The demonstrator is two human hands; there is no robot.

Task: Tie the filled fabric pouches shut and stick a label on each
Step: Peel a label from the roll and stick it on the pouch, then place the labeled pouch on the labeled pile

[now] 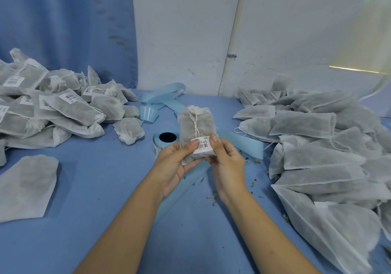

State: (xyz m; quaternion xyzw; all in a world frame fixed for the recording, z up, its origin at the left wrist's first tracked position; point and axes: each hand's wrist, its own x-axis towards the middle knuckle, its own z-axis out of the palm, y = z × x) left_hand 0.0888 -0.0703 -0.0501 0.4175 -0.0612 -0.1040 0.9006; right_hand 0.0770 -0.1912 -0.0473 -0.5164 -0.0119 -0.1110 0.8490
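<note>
Between labelled pile (53, 108) and unlabelled pile (321, 146), before label roll (163, 141), left hand (175, 168) and right hand (227, 165) pinch 1 pouch (196, 125) upright, tied mouth away.

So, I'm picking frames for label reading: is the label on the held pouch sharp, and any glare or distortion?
Head view: the label on the held pouch is soft, barcode visible, print barely legible; head view: the wall pipe bows from wide-angle distortion, a bright streak glares at upper right.

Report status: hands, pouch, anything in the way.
Hands: left hand and right hand both grip the pouch, thumbs pressing the label. Drawstring tied shut, sticker on. Nothing in the way; label roll sits on the table behind.
</note>
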